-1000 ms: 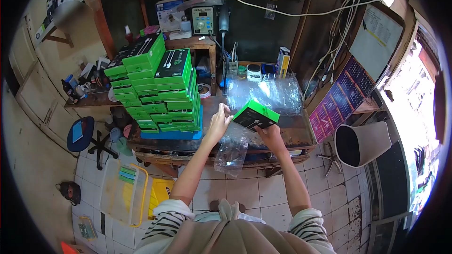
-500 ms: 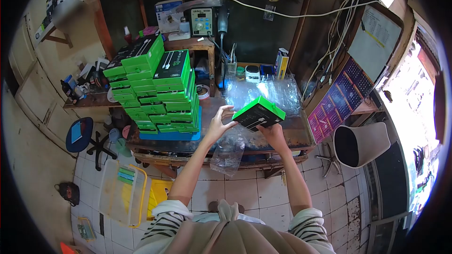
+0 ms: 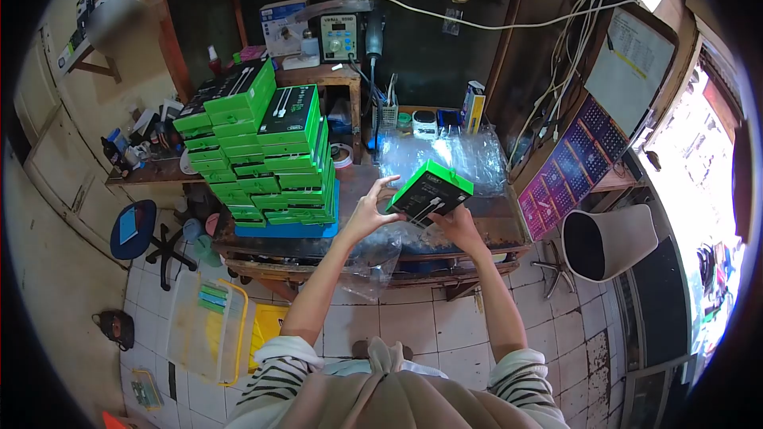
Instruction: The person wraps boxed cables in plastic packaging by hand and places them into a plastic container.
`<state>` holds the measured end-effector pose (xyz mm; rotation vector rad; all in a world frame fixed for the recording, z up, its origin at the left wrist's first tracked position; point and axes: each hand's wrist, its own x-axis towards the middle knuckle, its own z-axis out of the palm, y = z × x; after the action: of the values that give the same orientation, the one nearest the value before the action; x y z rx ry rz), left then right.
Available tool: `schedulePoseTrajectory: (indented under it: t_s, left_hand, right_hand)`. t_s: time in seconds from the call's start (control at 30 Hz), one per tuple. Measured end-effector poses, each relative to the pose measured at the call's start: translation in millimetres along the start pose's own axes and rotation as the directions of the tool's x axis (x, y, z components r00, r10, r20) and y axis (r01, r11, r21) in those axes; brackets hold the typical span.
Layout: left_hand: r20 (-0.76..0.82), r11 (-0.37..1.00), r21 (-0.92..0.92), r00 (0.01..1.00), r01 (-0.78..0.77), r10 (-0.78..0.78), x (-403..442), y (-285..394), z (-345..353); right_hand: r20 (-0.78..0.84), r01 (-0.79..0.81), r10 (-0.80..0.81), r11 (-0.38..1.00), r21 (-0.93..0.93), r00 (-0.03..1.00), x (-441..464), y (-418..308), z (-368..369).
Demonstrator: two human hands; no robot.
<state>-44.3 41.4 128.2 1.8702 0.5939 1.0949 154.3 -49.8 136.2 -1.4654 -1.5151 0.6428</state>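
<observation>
A green-edged black box (image 3: 433,193) with white cable pictures printed on it is held tilted above the workbench. My right hand (image 3: 459,230) grips its lower right side, thumb over the printed face. At its left end is my left hand (image 3: 368,213), with thumb and fingers curved around the corner. A clear plastic bag (image 3: 372,266) hangs over the bench's front edge below the box; whether my left fingers also touch it, I cannot tell. To the left, similar green and black boxes (image 3: 254,151) stand stacked on a blue mat (image 3: 288,231).
Clear plastic sheets (image 3: 477,157) lie on the workbench (image 3: 497,226) behind the box. A soldering station (image 3: 339,38) stands on a raised shelf. A white chair (image 3: 610,242) is at right, a plastic bin (image 3: 191,334) on the floor at left.
The box has moved slightly left and its tilt has changed, with both hands staying at it. The hanging plastic bag has shifted left and spread differently.
</observation>
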Motion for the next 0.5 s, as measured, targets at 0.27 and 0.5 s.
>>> schedulePoseTrajectory:
  t_s: [0.27, 0.5]
  left_hand:
    - [0.009, 0.989, -0.134, 0.998, 0.061, -0.061, 4, -16, 2]
    - [-0.048, 0.962, -0.261, 0.994, 0.081, -0.097, 1, -18, 1]
  right_hand:
    - [-0.024, -0.027, 0.037, 0.943, 0.331, 0.999, 6, 22, 16]
    - [-0.037, 0.038, -0.027, 0.938, 0.344, 0.999, 15, 18, 13]
